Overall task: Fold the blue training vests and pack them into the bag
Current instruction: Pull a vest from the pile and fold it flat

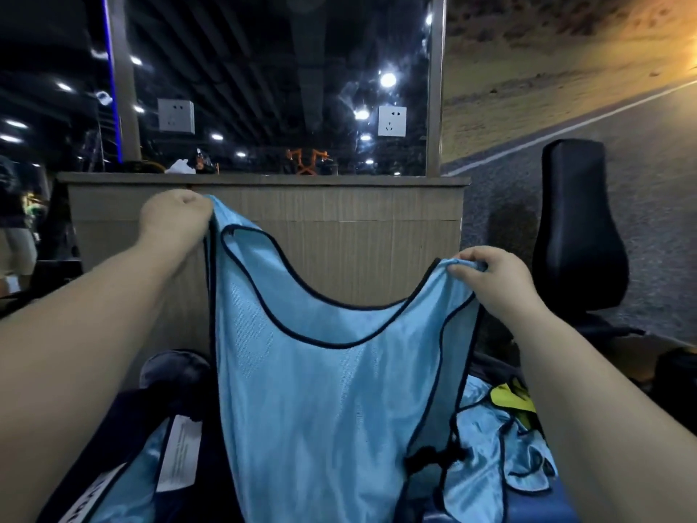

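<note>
I hold a light blue mesh training vest with dark trim up in front of me, hanging open and flat. My left hand pinches its left shoulder strap, raised higher. My right hand grips the right shoulder strap, lower. A dark navy bag with white labels lies open at the lower left, with blue fabric showing inside it. More crumpled blue vests lie in a pile at the lower right, partly hidden behind the held vest.
A wooden partition with a dark reflective glass panel and two wall sockets stands straight ahead. A black padded seat is at the right. A yellow-green vest lies beside the blue pile. A person stands at far left.
</note>
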Demonstrator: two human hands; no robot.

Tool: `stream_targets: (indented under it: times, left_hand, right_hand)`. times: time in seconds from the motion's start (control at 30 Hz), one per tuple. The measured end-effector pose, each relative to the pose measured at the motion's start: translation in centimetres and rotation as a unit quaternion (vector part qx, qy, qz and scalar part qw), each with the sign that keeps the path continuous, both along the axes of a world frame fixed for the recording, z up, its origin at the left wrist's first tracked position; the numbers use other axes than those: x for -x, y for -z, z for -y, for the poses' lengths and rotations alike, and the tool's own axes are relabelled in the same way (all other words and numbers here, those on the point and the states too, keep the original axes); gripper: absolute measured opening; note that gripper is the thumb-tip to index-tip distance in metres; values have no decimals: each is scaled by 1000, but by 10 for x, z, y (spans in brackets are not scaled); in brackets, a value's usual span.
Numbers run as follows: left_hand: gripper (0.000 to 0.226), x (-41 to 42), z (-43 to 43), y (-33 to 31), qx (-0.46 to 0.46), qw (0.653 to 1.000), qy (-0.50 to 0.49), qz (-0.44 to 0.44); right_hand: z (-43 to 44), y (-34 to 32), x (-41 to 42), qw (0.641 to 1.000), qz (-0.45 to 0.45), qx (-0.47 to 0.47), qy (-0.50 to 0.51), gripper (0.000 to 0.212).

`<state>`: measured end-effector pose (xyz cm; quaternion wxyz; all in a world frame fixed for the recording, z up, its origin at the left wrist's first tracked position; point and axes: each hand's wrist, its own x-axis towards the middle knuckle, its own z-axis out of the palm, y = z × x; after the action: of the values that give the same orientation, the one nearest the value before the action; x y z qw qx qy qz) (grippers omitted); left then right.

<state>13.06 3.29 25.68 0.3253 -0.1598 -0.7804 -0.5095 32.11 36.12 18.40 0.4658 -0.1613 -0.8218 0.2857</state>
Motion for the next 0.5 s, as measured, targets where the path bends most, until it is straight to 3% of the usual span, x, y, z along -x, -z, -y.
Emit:
stream_targets:
  times: [0.27, 0.37, 0.5]
  left_hand:
    - [25, 6, -11, 9, 49, 978, 141, 144]
    - [14, -11, -16, 2, 96, 976, 145, 128]
    - [23, -27, -21, -11, 157, 981, 83, 73]
  right_hand:
    - [-31, -15, -26, 991, -58, 71, 96, 26]
    - [-39, -23, -33, 989, -60, 85, 109, 29]
    - [-37, -33, -40, 989, -38, 119, 82, 29]
